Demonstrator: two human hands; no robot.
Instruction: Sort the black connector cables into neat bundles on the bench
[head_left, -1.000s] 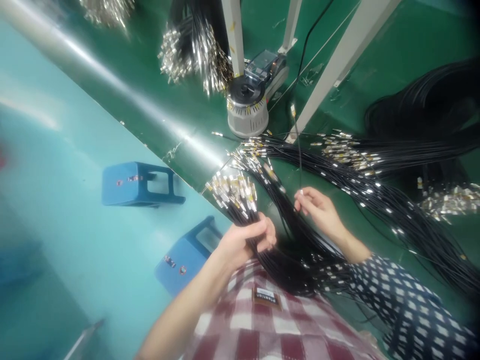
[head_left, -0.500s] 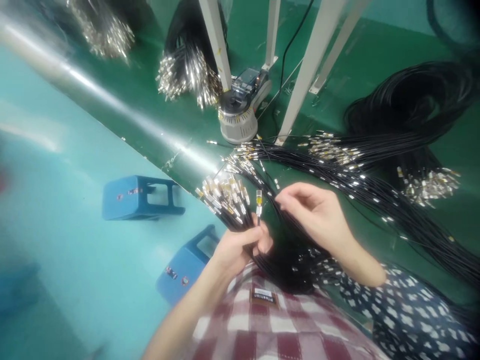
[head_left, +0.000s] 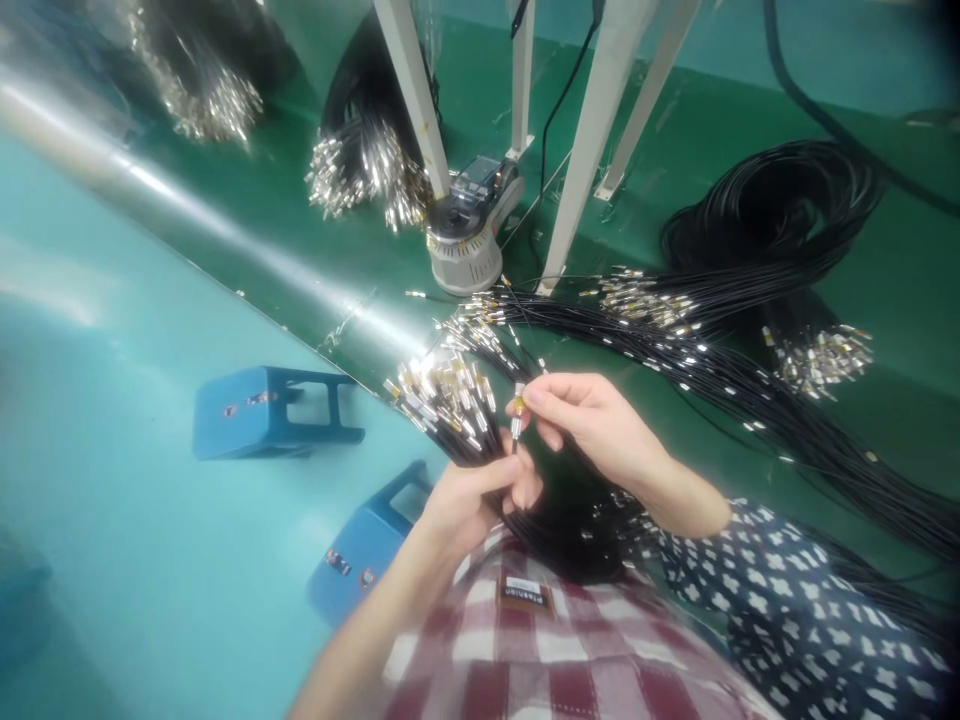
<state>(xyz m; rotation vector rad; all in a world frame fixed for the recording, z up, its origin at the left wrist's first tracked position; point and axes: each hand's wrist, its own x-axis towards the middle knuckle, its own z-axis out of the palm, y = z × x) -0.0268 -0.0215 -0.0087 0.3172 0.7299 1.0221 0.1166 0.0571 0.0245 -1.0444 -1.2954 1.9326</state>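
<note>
Head view: a round machine (head_left: 465,258) is set on the green surface (head_left: 292,270) and taken as the landmark. Nearer the wearer than the machine, a bundle of black cables (head_left: 450,395) is gripped in the closed left hand (head_left: 480,495), its metal-tipped ends fanned toward the machine. Beside that fan, a single connector (head_left: 517,424) is held upright, its top pinched narrowly between thumb and fingers of the right hand (head_left: 600,415); its cable is led down to the left thumb. Between the machine and the hands, loose cable ends (head_left: 480,328) are strewn. To the machine's right, a long run of cables (head_left: 675,360) is spread, with a black coil (head_left: 847,215) laid beyond. The machine is flanked by pale posts (head_left: 592,150), by which the space behind is partly blocked. Left of the machine, a silver-tipped bundle (head_left: 367,170) is seen; farther left and nearer, past the surface's edge, two blue stools (head_left: 232,412).
</note>
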